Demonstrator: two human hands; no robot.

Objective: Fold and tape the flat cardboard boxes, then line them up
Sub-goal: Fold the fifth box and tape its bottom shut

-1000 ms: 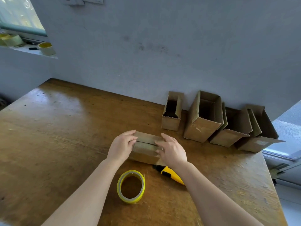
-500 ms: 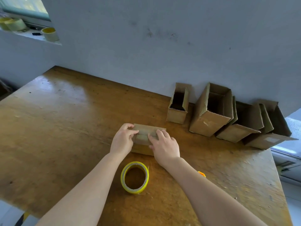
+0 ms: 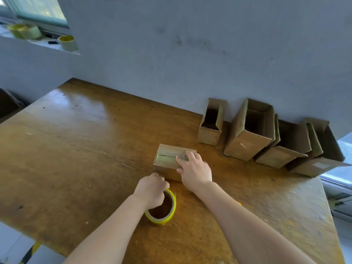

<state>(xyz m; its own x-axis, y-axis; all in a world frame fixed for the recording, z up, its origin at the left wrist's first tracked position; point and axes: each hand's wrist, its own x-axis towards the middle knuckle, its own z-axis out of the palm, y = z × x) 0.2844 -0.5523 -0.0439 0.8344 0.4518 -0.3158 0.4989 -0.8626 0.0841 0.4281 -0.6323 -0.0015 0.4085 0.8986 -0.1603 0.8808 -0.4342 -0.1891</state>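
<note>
A small cardboard box (image 3: 165, 162) lies on the wooden table (image 3: 76, 149) with its flaps folded shut and tape along the seam. My right hand (image 3: 194, 171) rests flat on the box's top, fingers spread over the right half. My left hand (image 3: 151, 189) is at the yellow tape roll (image 3: 165, 216) just in front of the box, fingers curled over the roll's near rim. Several open folded boxes (image 3: 247, 134) stand in a row against the wall at the right.
A bit of the yellow cutter (image 3: 238, 203) peeks out from under my right forearm. More tape rolls (image 3: 67, 42) sit on the window ledge at the upper left. The table's right edge (image 3: 329, 216) drops off near the row of boxes.
My left hand has left the box and come back onto the tape roll. My right hand stays on the box top. The camera has tilted slightly.
</note>
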